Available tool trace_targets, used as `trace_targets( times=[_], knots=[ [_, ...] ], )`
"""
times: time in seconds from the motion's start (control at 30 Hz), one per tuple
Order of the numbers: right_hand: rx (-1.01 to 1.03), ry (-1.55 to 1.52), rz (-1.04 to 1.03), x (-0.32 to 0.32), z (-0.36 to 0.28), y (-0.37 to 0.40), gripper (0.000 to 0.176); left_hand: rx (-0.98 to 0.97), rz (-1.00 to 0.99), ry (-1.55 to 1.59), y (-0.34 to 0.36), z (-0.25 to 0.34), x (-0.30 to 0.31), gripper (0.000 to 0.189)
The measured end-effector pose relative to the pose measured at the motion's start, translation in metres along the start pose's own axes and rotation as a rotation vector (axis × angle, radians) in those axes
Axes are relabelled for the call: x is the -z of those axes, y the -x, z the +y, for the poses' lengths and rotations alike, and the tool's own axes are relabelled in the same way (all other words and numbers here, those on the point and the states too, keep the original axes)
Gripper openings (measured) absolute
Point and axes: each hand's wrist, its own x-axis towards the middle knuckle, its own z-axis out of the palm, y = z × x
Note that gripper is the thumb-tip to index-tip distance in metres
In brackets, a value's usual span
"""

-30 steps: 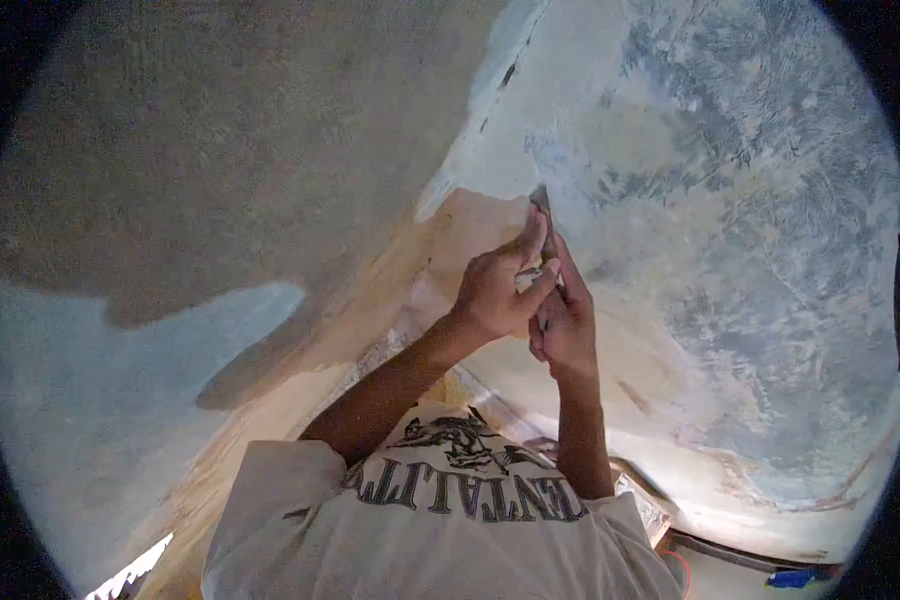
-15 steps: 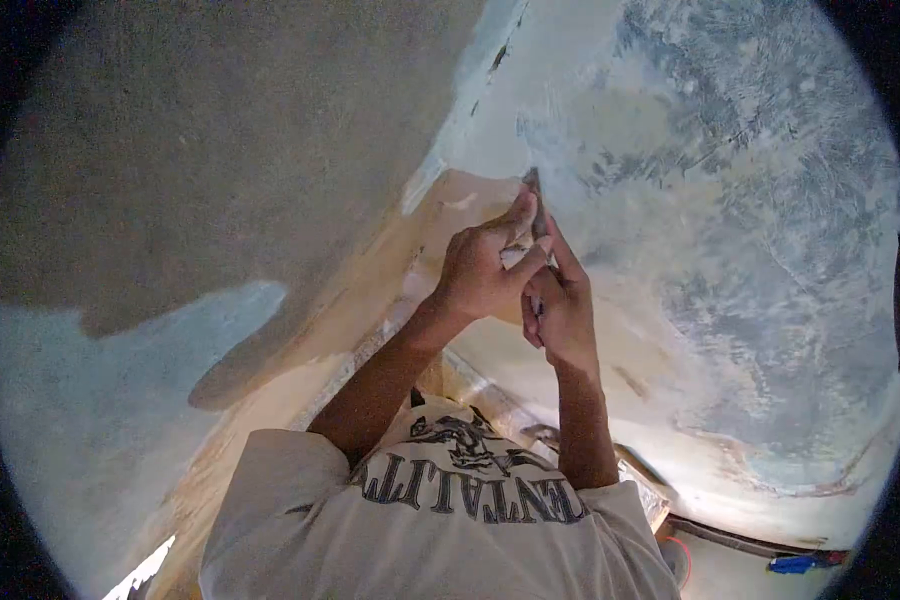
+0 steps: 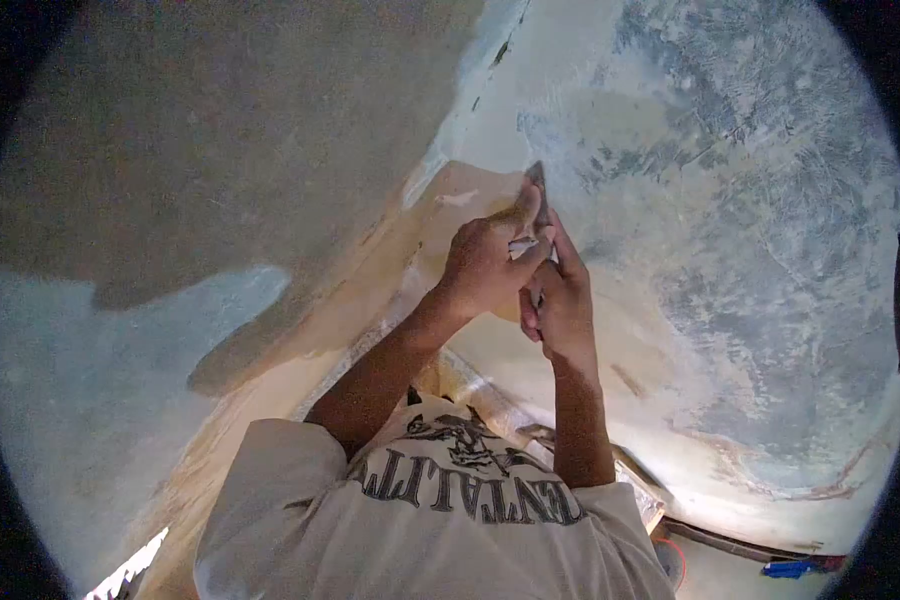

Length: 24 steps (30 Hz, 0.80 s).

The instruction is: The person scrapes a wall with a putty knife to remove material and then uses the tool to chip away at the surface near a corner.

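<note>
A narrow flat blade, which looks like a putty knife (image 3: 540, 182), has its tip against the patchy wall (image 3: 670, 230). My right hand (image 3: 566, 305) is closed around its lower part, with one finger stretched up along the side; the handle is mostly hidden in the grip. From the left, my left hand (image 3: 478, 262) is closed on the same tool, its index finger laid along the blade and its thumb lower down near the right hand. A little pale material shows between my fingers, too small to name.
A corner (image 3: 395, 215) with a dark crack (image 3: 501, 52) runs down left of the hands, where a shadowed wall (image 3: 220, 130) meets the lit one. Low at right lie a blue object (image 3: 790, 568) and a thin red cord (image 3: 682, 560).
Both hands have shifted very slightly, and the blade's tip has moved a little up and to the right. The grip on the putty knife looks the same.
</note>
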Motion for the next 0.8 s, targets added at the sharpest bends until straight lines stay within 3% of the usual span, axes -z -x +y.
trace_targets(
  times=[0.13, 0.23, 0.27, 0.37, 0.4, 0.5, 0.6, 0.67, 0.7, 0.73, 0.8],
  knots=[
    [-0.016, 0.021, -0.006, -0.005, -0.004, -0.018, 0.053, 0.08, 0.052, -0.045, -0.003, -0.004, 0.0, 0.063],
    [-0.001, 0.006, -0.012, -0.007, 0.0, -0.014, 0.054, 0.218, -0.103, -0.131, -0.018, 0.013, 0.028, 0.064],
    [0.011, 0.006, -0.013, -0.008, 0.001, -0.009, 0.054, 0.118, -0.126, -0.075, -0.013, 0.004, 0.026, 0.065],
    [-0.019, -0.007, -0.006, -0.004, -0.009, -0.006, 0.055, -0.172, 0.127, 0.04, -0.004, -0.033, -0.016, 0.065],
    [-0.006, -0.011, -0.012, -0.004, -0.005, -0.006, 0.055, -0.008, 0.087, 0.045, -0.003, -0.021, -0.009, 0.065],
    [0.014, 0.013, -0.014, -0.001, 0.009, -0.011, 0.055, 0.116, -0.077, 0.056, -0.011, 0.005, 0.018, 0.064],
    [-0.021, 0.047, -0.005, 0.006, 0.016, -0.009, 0.055, -0.024, -0.08, -0.074, 0.001, -0.016, 0.002, 0.066],
    [-0.052, 0.004, -0.031, 0.011, 0.02, -0.009, 0.055, 0.036, -0.012, 0.004, 0.005, -0.02, -0.009, 0.068],
    [0.031, 0.054, -0.007, 0.014, 0.033, -0.008, 0.055, 0.071, 0.018, 0.05, 0.009, -0.02, -0.014, 0.069],
    [0.123, 0.11, 0.004, 0.011, 0.042, -0.013, 0.054, -0.012, 0.047, 0.014, 0.005, -0.011, -0.008, 0.072],
    [0.123, 0.053, -0.007, 0.002, 0.031, -0.006, 0.052, 0.01, -0.049, 0.019, 0.012, -0.018, -0.008, 0.07]
  ],
)
